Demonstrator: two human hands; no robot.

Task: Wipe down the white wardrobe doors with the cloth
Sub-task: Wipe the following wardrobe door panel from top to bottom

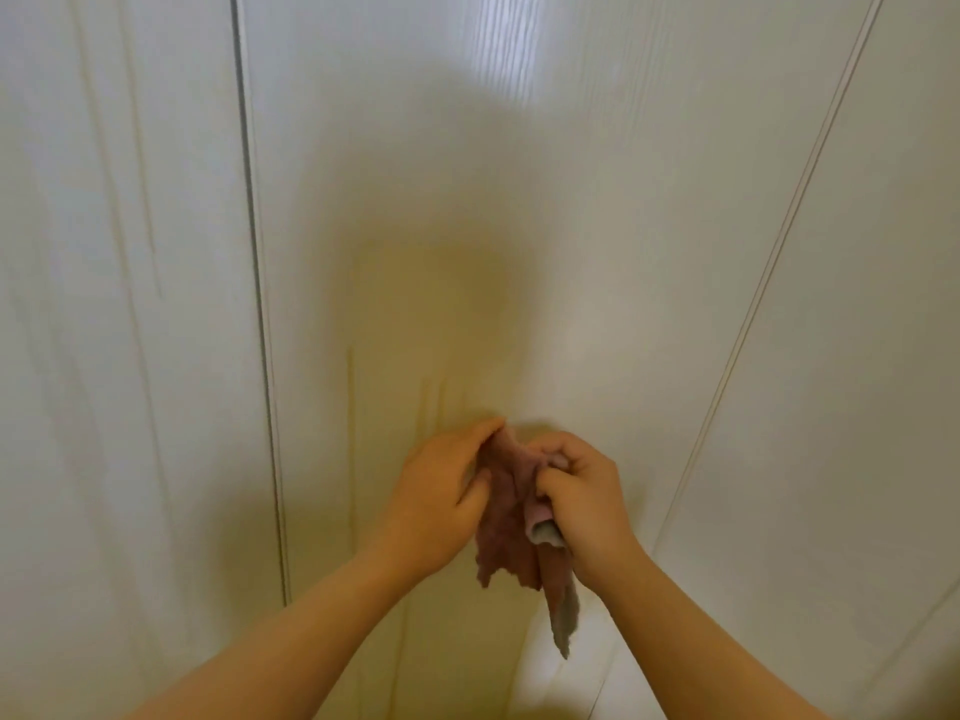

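Note:
White wardrobe doors [467,200] fill the head view, close in front of me. A crumpled pink cloth with a grey edge [511,522] hangs between my two hands, low and just right of centre. My left hand [441,491] pinches its upper left side with fingers and thumb. My right hand [584,496] grips the right side in curled fingers, and a grey tail of the cloth hangs below it. The cloth is held in front of the middle door; I cannot tell whether it touches the surface.
A dark vertical gap [260,304] separates the left door from the middle one. A thin slanting seam [769,283] marks the right door's edge. A bright light patch [509,44] reflects near the top. Faint vertical streaks show on the panels.

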